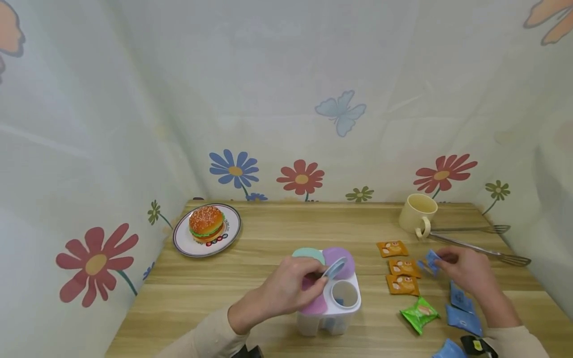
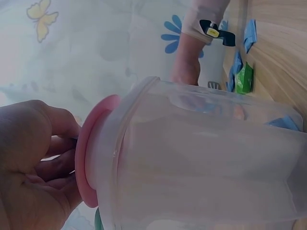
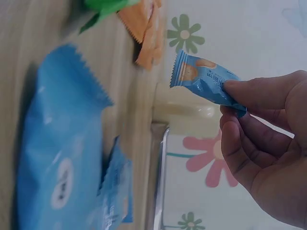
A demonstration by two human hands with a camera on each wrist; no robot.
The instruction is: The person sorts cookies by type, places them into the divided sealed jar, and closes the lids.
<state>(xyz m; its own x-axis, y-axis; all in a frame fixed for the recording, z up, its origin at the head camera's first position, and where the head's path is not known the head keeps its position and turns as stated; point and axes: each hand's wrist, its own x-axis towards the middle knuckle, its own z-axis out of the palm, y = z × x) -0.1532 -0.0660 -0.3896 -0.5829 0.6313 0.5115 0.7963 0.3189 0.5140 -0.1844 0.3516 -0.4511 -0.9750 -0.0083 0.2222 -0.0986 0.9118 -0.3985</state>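
Note:
My left hand [image 1: 288, 286] pinches a round light-blue lid [image 1: 335, 267], tilted up beside the uncovered round opening [image 1: 343, 288] of a white multi-compartment container [image 1: 354, 311]. Inside that opening a bit of blue shows; through the clear wall, a blue packet [image 2: 285, 122] lies at the bottom. Mint [image 1: 309, 254], purple [image 1: 342, 263] and pink [image 1: 315, 306] lids cover the other compartments. Over the table's right side, my right hand [image 1: 467, 268] holds up a small blue snack packet [image 3: 206, 79] between thumb and fingers. Its far end is hidden by the fingers.
Several orange packets [image 1: 403, 285], a green packet [image 1: 420, 314] and more blue packets [image 1: 463, 318] lie right of the container. Behind them are a yellow mug [image 1: 412, 214] and two metal whisks [image 1: 515, 259]. A plate [image 1: 235, 221] with a hamburger [image 1: 207, 222] sits back left.

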